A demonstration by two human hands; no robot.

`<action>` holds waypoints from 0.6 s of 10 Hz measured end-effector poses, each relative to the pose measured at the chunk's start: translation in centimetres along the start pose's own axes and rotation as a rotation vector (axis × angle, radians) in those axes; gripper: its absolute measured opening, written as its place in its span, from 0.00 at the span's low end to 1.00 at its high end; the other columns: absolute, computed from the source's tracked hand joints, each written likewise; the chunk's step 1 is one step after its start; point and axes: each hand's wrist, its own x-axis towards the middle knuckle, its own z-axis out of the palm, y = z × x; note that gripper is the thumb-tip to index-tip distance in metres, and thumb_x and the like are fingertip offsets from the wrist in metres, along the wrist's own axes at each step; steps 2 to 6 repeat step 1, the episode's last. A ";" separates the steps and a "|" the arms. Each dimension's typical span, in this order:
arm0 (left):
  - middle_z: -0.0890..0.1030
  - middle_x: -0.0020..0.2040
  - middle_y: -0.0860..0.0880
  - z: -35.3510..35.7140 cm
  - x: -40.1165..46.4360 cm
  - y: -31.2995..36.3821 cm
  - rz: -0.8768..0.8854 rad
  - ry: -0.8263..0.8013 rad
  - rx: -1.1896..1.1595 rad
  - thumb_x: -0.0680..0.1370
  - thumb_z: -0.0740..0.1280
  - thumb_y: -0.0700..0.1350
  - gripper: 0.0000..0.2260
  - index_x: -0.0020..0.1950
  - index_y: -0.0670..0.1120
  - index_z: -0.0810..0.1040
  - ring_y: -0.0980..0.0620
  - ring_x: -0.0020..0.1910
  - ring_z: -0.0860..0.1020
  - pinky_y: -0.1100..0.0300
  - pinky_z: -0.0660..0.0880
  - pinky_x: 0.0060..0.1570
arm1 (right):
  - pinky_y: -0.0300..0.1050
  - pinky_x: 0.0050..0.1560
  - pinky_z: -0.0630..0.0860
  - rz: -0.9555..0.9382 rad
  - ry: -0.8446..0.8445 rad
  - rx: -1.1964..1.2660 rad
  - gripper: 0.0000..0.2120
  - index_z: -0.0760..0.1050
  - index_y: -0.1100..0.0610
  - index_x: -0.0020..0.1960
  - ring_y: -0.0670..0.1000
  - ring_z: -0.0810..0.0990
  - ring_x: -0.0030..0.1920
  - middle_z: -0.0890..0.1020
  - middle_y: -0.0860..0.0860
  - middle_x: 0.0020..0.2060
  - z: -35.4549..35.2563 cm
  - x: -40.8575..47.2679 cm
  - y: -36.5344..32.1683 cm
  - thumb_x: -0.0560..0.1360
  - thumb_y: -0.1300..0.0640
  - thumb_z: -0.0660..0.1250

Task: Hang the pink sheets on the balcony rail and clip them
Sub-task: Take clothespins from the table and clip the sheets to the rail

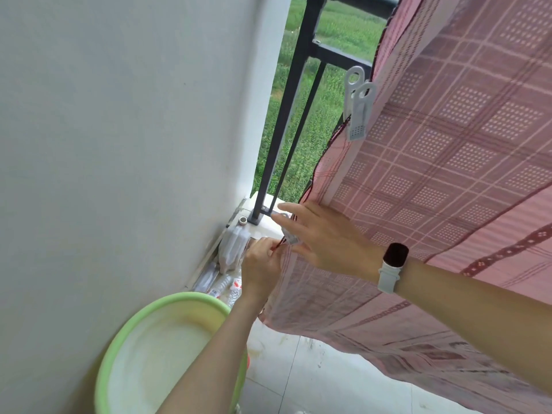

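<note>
A pink checked sheet (pixel 442 162) hangs over the dark balcony rail (pixel 286 115) and fills the right side of the view. One white clip (pixel 358 106) grips the sheet's left edge high up. Low down near the rail's foot, my left hand (pixel 263 264) pinches the sheet's lower edge. My right hand (pixel 325 237), with a watch on its wrist, holds a second white clip (pixel 288 231) against that same edge, forefinger stretched out over it.
A white wall (pixel 119 144) stands close on the left. A green basin (pixel 161 354) sits on the tiled floor below my left arm. A plastic jug (pixel 233 246) and crushed bottles (pixel 227 286) lie in the corner. Grass shows beyond the rail.
</note>
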 end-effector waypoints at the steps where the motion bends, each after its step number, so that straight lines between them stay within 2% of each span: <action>1: 0.81 0.43 0.46 -0.9 0.1 0.9 -0.047 -0.058 0.038 0.76 0.65 0.44 0.07 0.46 0.42 0.80 0.47 0.44 0.77 0.54 0.73 0.45 | 0.47 0.60 0.70 0.066 0.152 0.227 0.19 0.68 0.56 0.65 0.49 0.67 0.60 0.71 0.53 0.64 -0.8 -1.2 -0.1 0.75 0.56 0.62; 6: 0.81 0.43 0.46 -0.9 0.1 0.9 -0.047 -0.058 0.038 0.76 0.65 0.44 0.07 0.46 0.42 0.80 0.47 0.44 0.77 0.54 0.73 0.45 | 0.47 0.60 0.70 0.066 0.152 0.227 0.19 0.68 0.56 0.65 0.49 0.67 0.60 0.71 0.53 0.64 -0.8 -1.2 -0.1 0.75 0.56 0.62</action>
